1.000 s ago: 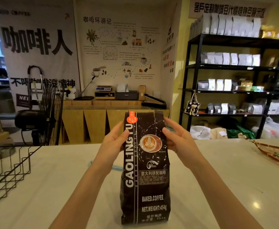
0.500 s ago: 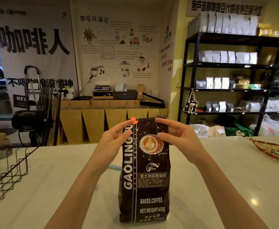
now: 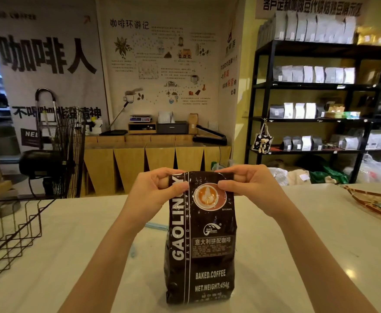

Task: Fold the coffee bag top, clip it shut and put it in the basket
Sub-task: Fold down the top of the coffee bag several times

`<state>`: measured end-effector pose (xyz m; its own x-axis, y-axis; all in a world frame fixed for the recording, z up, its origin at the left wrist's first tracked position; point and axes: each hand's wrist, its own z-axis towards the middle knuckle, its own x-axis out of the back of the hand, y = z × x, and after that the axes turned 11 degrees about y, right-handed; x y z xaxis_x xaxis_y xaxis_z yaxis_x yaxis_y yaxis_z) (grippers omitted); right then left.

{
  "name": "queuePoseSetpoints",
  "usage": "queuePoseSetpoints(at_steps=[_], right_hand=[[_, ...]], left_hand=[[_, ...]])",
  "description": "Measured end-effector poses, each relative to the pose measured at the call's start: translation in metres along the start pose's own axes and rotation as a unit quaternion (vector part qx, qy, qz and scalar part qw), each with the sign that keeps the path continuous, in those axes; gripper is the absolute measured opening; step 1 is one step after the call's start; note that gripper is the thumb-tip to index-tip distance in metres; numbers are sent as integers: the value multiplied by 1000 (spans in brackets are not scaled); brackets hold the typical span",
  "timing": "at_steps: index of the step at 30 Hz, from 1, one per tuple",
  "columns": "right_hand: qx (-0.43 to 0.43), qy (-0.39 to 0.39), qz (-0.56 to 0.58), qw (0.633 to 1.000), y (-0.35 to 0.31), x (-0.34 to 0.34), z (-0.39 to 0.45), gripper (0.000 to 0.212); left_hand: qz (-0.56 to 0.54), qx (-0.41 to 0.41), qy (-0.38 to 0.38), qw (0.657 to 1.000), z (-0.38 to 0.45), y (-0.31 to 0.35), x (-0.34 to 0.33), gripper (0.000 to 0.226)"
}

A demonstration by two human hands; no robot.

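A dark brown coffee bag [image 3: 202, 251] marked GAOLINGYU stands upright on the pale counter [image 3: 298, 245] in front of me. Its top is folded down toward me, just above the latte picture. My left hand [image 3: 155, 190] pinches the fold's left corner, thumb in front and fingers behind. My right hand [image 3: 250, 184] pinches the right corner the same way. A light blue clip [image 3: 156, 227] lies on the counter behind the bag, partly hidden by my left forearm. A black wire basket [image 3: 11, 231] sits at the counter's left edge.
A woven tray [image 3: 374, 202] with green packets lies at the right edge of the counter. A black fan [image 3: 56, 154] stands beyond the wire basket. Behind the counter are a wooden bench and black shelves of coffee bags [image 3: 309, 75].
Both hands have moved up from the bag's sides to its top and folded the top down toward me. The orange sticker at the top is now tucked out of sight, and the bag stands shorter.
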<state>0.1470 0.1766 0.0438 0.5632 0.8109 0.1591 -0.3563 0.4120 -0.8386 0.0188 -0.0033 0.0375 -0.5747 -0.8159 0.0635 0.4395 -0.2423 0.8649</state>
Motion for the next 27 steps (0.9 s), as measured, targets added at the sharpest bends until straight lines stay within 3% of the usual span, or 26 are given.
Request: queuePoseSetpoints(at_steps=[9,14,19,23,27], right_hand=[[39,9,-19,999,1,-3,-1,19],[94,49,-134,985,2,-2,3,20],[26,-14,11,1000,2,-5,1,27],[13,-5,33,999,4,-8,0,25],[16,23,51,998,7,-12,1,21]], left_hand=[[-35,16,17,999,-1,0,0,10],[-48,22,26,998,-3,2,-3,7],[-28,13,41,999,-3,2,-7,4],[0,16,81,997,-2,-3,-9,1],[-30,38,44,998,-4,-2,-14,6]])
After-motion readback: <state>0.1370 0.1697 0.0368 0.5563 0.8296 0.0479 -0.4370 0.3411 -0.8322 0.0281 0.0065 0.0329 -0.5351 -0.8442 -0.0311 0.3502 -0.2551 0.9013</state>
